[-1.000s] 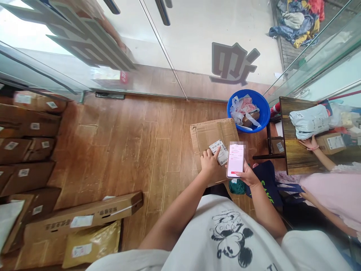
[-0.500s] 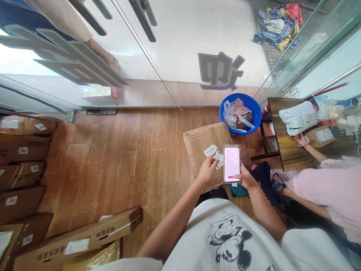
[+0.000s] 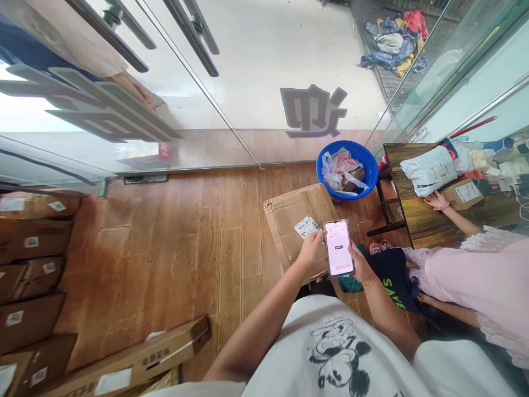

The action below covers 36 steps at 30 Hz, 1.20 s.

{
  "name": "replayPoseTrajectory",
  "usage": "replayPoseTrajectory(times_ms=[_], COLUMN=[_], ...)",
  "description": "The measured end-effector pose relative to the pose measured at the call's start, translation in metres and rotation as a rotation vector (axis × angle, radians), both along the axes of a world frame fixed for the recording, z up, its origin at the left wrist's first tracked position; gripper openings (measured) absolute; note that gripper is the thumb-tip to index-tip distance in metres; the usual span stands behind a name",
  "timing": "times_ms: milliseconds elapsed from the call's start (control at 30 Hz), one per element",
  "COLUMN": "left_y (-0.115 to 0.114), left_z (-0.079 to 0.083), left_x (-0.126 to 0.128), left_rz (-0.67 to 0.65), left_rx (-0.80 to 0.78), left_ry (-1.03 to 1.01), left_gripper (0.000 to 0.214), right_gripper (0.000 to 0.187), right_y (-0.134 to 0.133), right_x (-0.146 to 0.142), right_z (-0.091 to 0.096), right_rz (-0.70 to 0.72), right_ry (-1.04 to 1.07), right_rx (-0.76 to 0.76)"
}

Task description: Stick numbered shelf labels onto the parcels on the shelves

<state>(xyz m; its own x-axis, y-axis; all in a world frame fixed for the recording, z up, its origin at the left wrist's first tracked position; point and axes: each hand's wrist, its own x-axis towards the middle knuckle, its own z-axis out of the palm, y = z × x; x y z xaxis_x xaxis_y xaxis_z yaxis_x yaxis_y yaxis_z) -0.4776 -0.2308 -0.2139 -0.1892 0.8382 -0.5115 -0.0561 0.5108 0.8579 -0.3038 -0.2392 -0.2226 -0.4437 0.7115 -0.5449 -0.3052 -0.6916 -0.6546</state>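
My right hand [image 3: 361, 266] grips a smartphone [image 3: 338, 247] with a pale pink screen, held upright in front of me. My left hand [image 3: 311, 249] holds the near edge of a flat brown cardboard parcel [image 3: 289, 215]; its fingers curl over the edge right beside the phone. A white barcode label [image 3: 306, 225] is stuck on the parcel just above my left fingers. The parcel's lower part is hidden behind my hands and phone.
A blue basin [image 3: 367, 167] of torn paper scraps stands behind the parcel. To the right a person in pink [image 3: 475, 275] rests a hand on a wooden table [image 3: 413, 215] with parcels. Stacked cartons [image 3: 28, 264] line the left; a long box [image 3: 136, 353] lies near. Glass doors [image 3: 231, 110] ahead.
My left hand slid from pointing at the barcode label down to the parcel's edge beside the phone. The phone screen changed. The view tilted, shifting everything slightly lower-left.
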Motion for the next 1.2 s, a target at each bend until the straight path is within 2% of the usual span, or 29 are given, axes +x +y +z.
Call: replayPoseTrajectory(times_ms=[200, 367, 467, 567, 633, 733, 800, 900, 1000, 1200], left_y=[0.000, -0.005, -0.015, -0.025, -0.027, -0.020, -0.013, -0.006, -0.008, -0.024], left_z=[0.005, 0.012, 0.028, 0.049, 0.060, 0.068, 0.069, 0.071, 0.076, 0.088], left_x=[0.004, -0.005, -0.011, -0.004, 0.008, 0.027, 0.035, 0.042, 0.050, 0.068], left_rz=[-0.036, -0.050, 0.016, 0.048, 0.085, 0.196, 0.231, 0.286, 0.369, 0.472], left_rx=[0.003, 0.009, 0.002, 0.182, 0.291, 0.233, 0.208, 0.240, 0.263, 0.297], left_ry=[0.004, 0.073, 0.204, 0.444, 0.531, 0.389, 0.300, 0.286, 0.265, 0.152], left_gripper=[0.039, 0.044, 0.048, 0.053, 0.060, 0.062, 0.046, 0.031, 0.031, 0.027], right_gripper=[0.061, 0.062, 0.063, 0.066, 0.068, 0.073, 0.078, 0.084, 0.091, 0.089], right_y=[0.000, 0.000, -0.001, 0.001, 0.002, 0.003, 0.001, 0.000, 0.003, 0.007], right_x=[0.007, 0.008, 0.004, -0.002, -0.006, -0.012, -0.015, -0.015, -0.008, 0.008], right_z=[-0.003, -0.005, -0.005, 0.002, 0.012, 0.030, 0.042, 0.053, 0.059, 0.055], right_rz=[0.005, -0.012, -0.029, -0.020, 0.015, 0.076, 0.094, 0.088, 0.103, 0.180], right_ry=[-0.032, -0.023, -0.015, 0.021, 0.079, 0.169, 0.192, 0.191, 0.193, 0.213], right_rx=[0.007, 0.022, 0.009, 0.052, 0.116, 0.165, 0.160, 0.146, 0.153, 0.152])
